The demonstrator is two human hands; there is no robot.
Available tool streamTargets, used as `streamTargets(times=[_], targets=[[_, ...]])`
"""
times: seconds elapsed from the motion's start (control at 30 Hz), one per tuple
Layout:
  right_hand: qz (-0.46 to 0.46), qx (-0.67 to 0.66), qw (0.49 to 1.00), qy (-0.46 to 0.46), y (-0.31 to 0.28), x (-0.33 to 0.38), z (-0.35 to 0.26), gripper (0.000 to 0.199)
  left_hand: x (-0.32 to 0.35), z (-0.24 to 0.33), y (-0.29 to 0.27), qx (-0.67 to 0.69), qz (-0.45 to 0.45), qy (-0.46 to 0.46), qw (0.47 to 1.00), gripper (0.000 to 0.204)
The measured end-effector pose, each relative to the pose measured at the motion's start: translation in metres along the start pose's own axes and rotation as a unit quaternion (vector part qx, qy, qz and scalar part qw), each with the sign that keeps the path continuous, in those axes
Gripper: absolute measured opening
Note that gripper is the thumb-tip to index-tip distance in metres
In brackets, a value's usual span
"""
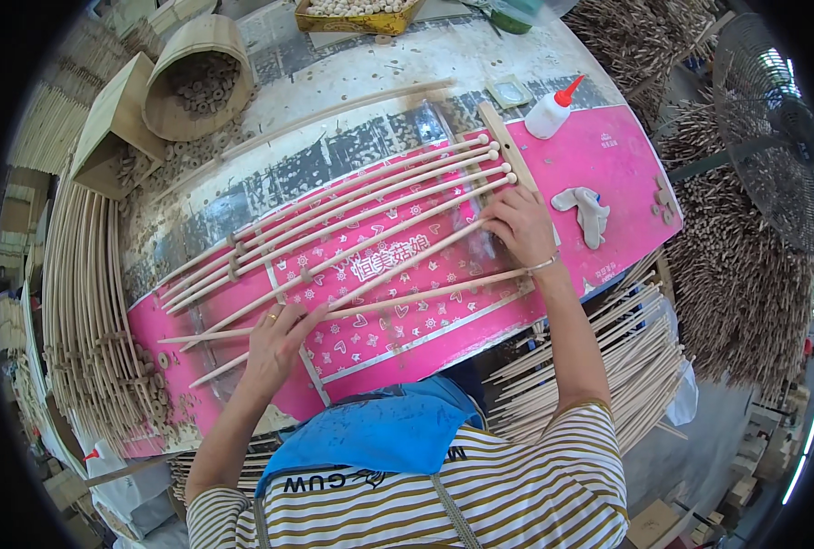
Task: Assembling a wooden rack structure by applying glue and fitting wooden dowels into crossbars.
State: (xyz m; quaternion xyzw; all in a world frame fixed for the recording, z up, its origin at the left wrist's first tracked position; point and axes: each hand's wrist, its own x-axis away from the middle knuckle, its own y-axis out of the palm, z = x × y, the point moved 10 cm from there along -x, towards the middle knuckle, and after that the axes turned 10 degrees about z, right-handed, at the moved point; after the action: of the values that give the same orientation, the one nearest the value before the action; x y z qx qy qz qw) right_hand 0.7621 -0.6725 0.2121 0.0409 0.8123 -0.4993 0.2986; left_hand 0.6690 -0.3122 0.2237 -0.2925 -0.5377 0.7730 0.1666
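Several long thin wooden sticks (361, 196) lie slantwise on a pink printed sheet (622, 165). Some carry a small wooden ball (508, 168) at the right end, against a wooden bar (517, 165); ring-shaped wooden pieces (235, 256) sit farther left along them. My left hand (279, 346) is closed around a stick near its left part, and a second stick passes beneath the fingers. My right hand (522, 224) has its fingers closed at that stick's right end, just below the lowest ball; the fingers cover the exact tip.
A white bottle with a red nozzle (550, 113) and a white glove (587, 216) lie to the right. Wooden containers (155, 114) with rings stand far left, a yellow tray (357, 20) of balls at the back. Bundled sticks (599, 352) and a fan (777, 128) are at right.
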Motion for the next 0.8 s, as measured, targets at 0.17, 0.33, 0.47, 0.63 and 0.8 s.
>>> streamTargets(times=[0.17,0.33,0.47,0.63,0.8], targets=[[0.019,0.020,1.000,0.015,0.004,-0.013,0.019,0.013,0.000,0.015,-0.024,-0.007,0.025,0.009,1.000,0.052],[0.107,-0.073,0.988,0.081,-0.024,-0.020,0.020,0.015,0.017,-0.001,-0.002,0.024,0.041,-0.049,0.998,0.053],[0.162,-0.065,0.968,0.179,-0.058,0.006,0.026,0.015,0.004,-0.015,0.011,0.034,0.076,-0.094,0.992,0.053],[0.151,-0.106,0.947,0.264,-0.042,0.043,0.021,0.013,-0.026,-0.005,0.021,-0.001,0.096,-0.056,0.994,0.053],[0.171,-0.084,0.956,0.224,-0.032,0.043,0.000,0.017,-0.056,-0.001,0.009,-0.005,0.132,-0.045,0.990,0.045]])
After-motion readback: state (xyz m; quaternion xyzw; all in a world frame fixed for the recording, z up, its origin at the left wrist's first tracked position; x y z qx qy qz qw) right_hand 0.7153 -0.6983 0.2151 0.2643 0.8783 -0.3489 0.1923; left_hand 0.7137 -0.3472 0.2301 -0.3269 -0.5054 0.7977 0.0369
